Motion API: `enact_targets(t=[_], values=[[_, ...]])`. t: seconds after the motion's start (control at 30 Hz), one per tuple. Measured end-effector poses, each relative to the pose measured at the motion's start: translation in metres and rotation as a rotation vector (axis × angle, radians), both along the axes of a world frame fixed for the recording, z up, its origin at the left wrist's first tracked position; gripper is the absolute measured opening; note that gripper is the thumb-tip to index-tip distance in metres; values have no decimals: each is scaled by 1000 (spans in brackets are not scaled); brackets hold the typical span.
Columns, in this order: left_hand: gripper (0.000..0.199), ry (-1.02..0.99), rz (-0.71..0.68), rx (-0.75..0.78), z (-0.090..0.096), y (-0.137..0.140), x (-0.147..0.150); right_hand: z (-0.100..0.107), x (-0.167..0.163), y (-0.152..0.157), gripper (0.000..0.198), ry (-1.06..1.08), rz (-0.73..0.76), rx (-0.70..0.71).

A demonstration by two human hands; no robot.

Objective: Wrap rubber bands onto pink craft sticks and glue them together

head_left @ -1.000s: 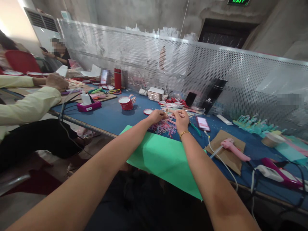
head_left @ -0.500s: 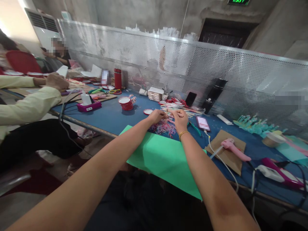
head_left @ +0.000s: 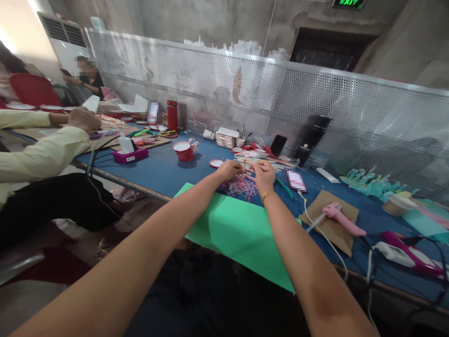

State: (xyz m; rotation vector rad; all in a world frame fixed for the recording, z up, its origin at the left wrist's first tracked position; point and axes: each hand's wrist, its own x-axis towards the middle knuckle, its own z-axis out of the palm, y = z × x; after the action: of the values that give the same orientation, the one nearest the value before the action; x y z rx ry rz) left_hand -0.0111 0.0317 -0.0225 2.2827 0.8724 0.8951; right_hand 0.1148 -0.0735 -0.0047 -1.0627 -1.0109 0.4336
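Observation:
My left hand (head_left: 231, 170) and my right hand (head_left: 263, 173) are close together over the table, each with its fingers pinched. Whatever is between the fingertips is too small to name. Just below them lies a tangled heap of pink, blue and purple cords (head_left: 242, 187). A green sheet (head_left: 238, 224) hangs over the table's front edge beneath my forearms. Right of my right hand rest teal-handled pliers (head_left: 285, 188). Behind both hands are pale sticks and red pieces (head_left: 256, 152).
To the right, a pink glue gun (head_left: 338, 216) lies on cardboard (head_left: 321, 206), near a cabled phone (head_left: 296, 180) and a purple power strip (head_left: 414, 252). Leftward stand a stack of red-rimmed discs (head_left: 183, 152) and a red flask (head_left: 171, 115). A co-worker's sleeve (head_left: 52, 150) is at far left.
My hands stay in nearly the same place, fingers still pinched close together. Nothing else has visibly moved.

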Motion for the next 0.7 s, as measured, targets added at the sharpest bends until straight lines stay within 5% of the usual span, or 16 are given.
enact_targets(t=[0.17, 0.7], values=[[38, -14, 17, -26, -1, 1, -1, 1, 2, 0, 14, 1, -61, 3], [34, -20, 12, -30, -4, 6, 1, -5, 3, 3, 18, 62, 60, -31]])
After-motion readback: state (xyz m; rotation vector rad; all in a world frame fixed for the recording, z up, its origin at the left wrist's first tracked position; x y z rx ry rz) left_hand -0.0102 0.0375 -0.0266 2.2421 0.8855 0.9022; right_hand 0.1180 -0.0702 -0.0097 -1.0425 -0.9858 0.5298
